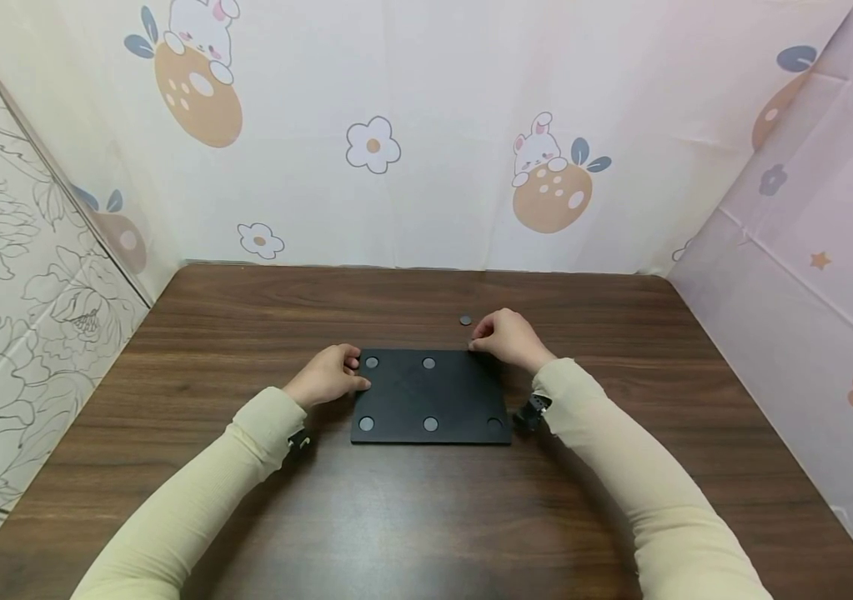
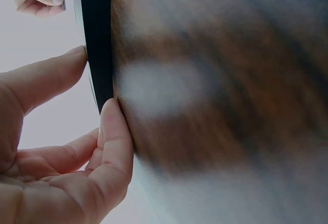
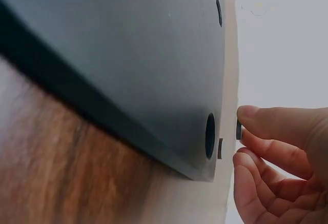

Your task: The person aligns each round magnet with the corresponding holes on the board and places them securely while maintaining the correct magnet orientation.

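Observation:
A black rectangular board [image 1: 464, 396] with round recesses lies on the table; several recesses hold grey discs, such as the far middle disc [image 1: 429, 363]. The near right recess [image 1: 495, 423] looks dark, without a grey disc. My left hand [image 1: 328, 375] grips the board's left edge, thumb on one face and a fingertip on the other in the left wrist view. My right hand [image 1: 510, 337] pinches a small dark disc [image 3: 239, 130] edge-on, just above the board's far right corner. Below it, the far right recess [image 3: 210, 136] shows dark in the right wrist view.
A loose grey disc [image 1: 465, 320] lies on the wooden table [image 1: 283, 308] just beyond the board, left of my right hand. Patterned cloth [image 1: 456, 200] hangs behind the table's far edge and along the right side. A flower-drawn panel [image 1: 28, 275] stands on the left.

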{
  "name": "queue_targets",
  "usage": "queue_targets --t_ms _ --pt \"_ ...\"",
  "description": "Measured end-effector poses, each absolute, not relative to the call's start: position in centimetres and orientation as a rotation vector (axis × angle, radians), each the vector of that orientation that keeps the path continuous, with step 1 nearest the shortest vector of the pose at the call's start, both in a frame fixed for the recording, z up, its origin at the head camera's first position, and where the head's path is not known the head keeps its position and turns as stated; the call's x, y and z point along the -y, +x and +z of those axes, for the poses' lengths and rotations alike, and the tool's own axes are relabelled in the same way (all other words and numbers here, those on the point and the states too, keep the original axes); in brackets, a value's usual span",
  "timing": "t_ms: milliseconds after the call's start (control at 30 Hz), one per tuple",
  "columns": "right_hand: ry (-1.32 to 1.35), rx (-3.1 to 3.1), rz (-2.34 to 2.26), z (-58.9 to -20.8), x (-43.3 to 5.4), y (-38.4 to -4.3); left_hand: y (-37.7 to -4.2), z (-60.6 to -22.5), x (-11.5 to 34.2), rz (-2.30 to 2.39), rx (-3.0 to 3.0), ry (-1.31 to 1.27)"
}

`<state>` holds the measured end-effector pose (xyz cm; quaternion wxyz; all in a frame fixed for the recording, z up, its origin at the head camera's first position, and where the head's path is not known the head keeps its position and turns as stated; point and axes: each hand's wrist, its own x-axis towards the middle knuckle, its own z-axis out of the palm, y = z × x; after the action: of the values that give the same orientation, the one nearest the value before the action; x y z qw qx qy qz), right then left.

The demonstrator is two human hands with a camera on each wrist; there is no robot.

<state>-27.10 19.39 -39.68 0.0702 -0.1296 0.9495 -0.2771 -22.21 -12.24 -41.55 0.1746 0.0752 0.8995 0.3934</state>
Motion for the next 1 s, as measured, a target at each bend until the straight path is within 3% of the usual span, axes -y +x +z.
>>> queue_targets --t_ms 1000 --pt "-0.377 -2.851 -0.814 -40.1 -22.8 -24.6 -22.3 -41.5 12.4 1.127 -2.546 0.234"
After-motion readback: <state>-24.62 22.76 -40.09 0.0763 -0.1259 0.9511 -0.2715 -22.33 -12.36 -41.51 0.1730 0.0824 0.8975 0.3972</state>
